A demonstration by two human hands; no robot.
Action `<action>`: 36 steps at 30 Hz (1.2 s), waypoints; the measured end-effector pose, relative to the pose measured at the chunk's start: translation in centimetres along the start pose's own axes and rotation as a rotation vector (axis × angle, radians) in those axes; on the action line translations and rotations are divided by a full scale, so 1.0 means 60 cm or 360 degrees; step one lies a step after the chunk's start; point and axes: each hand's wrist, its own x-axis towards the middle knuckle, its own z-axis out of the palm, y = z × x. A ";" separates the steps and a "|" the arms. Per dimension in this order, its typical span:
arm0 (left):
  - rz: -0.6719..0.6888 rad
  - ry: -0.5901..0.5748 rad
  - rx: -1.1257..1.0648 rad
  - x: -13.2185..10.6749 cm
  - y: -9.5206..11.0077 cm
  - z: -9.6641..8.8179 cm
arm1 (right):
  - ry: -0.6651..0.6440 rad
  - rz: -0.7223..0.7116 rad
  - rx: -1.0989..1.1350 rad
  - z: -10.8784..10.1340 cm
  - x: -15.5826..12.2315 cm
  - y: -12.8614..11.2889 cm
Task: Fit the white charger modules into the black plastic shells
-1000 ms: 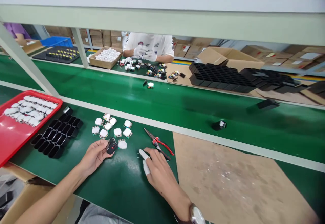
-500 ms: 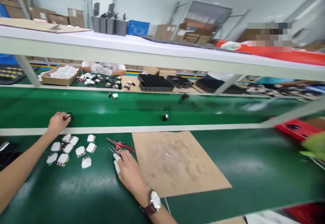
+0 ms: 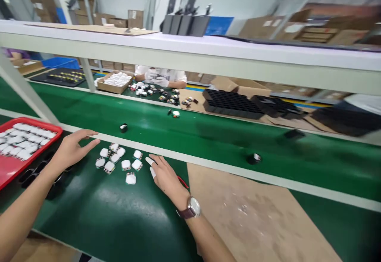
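Note:
My left hand (image 3: 73, 150) hovers open, fingers stretched out, above the green bench just left of a cluster of several small white parts (image 3: 119, 159). It holds nothing. A small black part (image 3: 123, 127) lies on the green conveyor belt (image 3: 208, 131) beyond it. My right hand (image 3: 163, 173), with white finger cots and a wristwatch, rests flat on the bench to the right of the white parts, covering red-handled cutters (image 3: 183, 182) of which only a bit of handle shows.
A red tray (image 3: 12, 165) with several white parts sits at the left, a black cell tray (image 3: 29, 174) beside it. A brown board (image 3: 247, 210) lies to the right. Across the belt a person's gloved hands (image 3: 157, 80) work among small parts; another black part (image 3: 254, 158) rides the belt.
My left hand carried the black part from the bench to the belt, let it go and drew back open. My right hand slid over the cutters. The view swung.

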 end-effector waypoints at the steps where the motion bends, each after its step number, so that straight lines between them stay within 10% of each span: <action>1: -0.0014 0.0016 0.0019 -0.020 -0.003 -0.023 | -0.0028 -0.0075 0.0020 0.013 0.025 0.003; 6: -0.0010 -0.0197 0.0230 -0.108 -0.055 -0.091 | -0.0102 -0.0320 0.0074 0.060 0.111 0.019; 13: 0.0103 -0.0281 0.0680 -0.188 -0.143 -0.041 | -0.0041 -0.0098 -0.0138 0.010 0.055 0.009; 17: 0.0345 -0.0233 0.0353 -0.195 -0.102 -0.005 | -0.0065 -0.0006 -0.0178 -0.008 -0.043 -0.056; 25: 0.0716 -0.0863 -0.0464 -0.218 0.060 0.125 | -0.0212 0.0187 0.0109 0.005 -0.145 -0.103; 36: 0.0252 -0.0949 -0.0735 -0.260 0.058 0.210 | 0.0263 0.0058 0.0756 0.005 -0.145 -0.096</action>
